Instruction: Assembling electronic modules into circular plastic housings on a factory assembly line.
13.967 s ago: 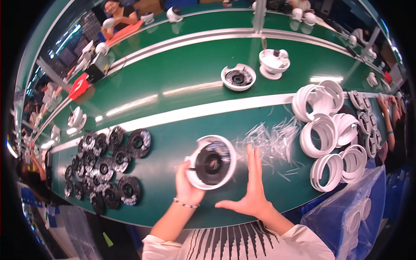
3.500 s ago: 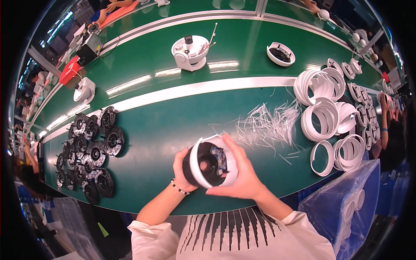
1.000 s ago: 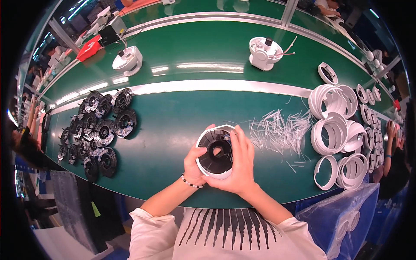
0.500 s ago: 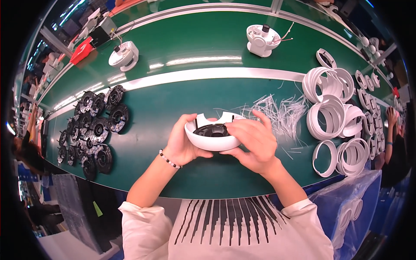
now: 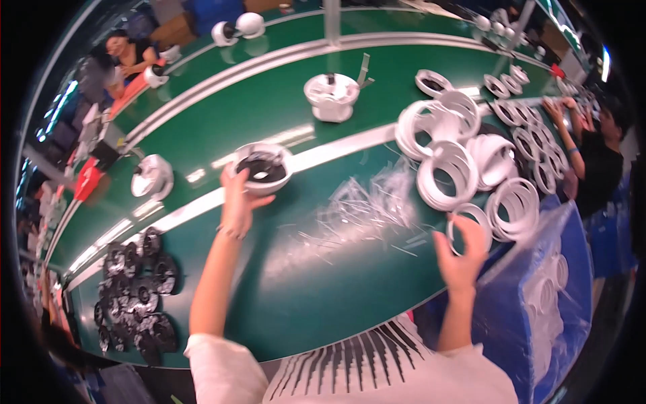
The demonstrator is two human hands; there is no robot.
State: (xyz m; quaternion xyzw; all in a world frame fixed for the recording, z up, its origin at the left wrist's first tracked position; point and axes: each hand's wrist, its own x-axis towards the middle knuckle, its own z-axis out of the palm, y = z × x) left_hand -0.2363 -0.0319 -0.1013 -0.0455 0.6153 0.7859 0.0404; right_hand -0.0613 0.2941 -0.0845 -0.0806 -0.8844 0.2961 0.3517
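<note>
My left hand (image 5: pixel 239 205) is stretched forward and grips a round white housing (image 5: pixel 286 168) by its left side. A black disc-shaped part (image 5: pixel 259 172) sits inside this bowl-like housing, over the metal strip that runs along the table. To the right, my right hand (image 5: pixel 465 252) has its thumb and fingers curved about the left edge of a thin white ring (image 5: pixel 486 222). That ring stands at the near side of the stacked rings, and the hand is slightly blurred.
White ring stacks (image 5: pixel 444 178) crowd the right side. Loose white strips (image 5: pixel 377 202) lie mid-table; black disc parts (image 5: pixel 138 289) cluster at left. Two white assemblies (image 5: pixel 331 94) stand beyond the strip. A plastic-lined blue bin (image 5: pixel 531 296) borders the right edge; a co-worker (image 5: pixel 602 145) is beyond.
The left hand has carried the housing forward and left. The right hand has let go of it and moved right to the white ring. The view has turned rightward.
</note>
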